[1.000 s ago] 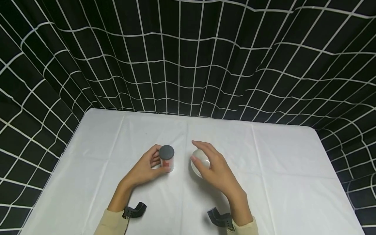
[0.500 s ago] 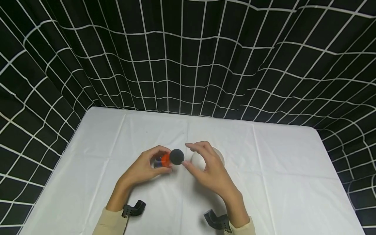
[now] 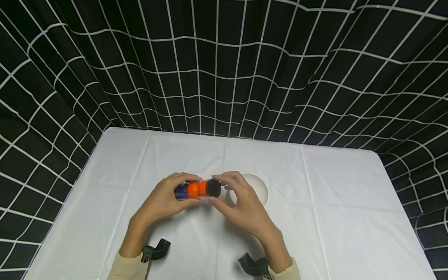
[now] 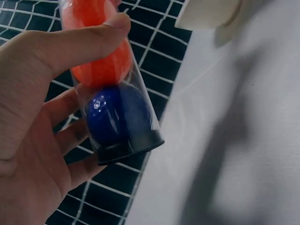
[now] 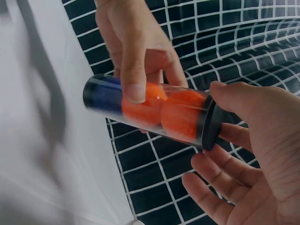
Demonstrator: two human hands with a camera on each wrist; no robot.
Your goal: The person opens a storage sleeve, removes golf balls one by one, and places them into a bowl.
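Note:
My left hand (image 3: 162, 198) grips a clear plastic tube (image 3: 193, 189) around its body and holds it above the table, lying nearly level. Inside are two orange balls (image 5: 185, 115) and one dark blue ball (image 4: 117, 115), with the blue one at the left end. A black cap (image 3: 214, 188) closes the tube's right end. My right hand (image 3: 246, 206) pinches this cap between thumb and fingers, while its other fingers are loosely bent below in the right wrist view. Just behind the right hand, a white bowl (image 3: 259, 188) stands on the table, partly hidden by it.
A white cloth (image 3: 336, 217) with fold creases covers the table. Behind and at the sides hangs a black curtain (image 3: 224, 77) with a white grid. Each wrist wears a dark camera mount (image 3: 156, 250).
The tube has tipped from upright to nearly level, its cap swinging right. My right hand has moved left from over the bowl to the cap, and more of the bowl shows.

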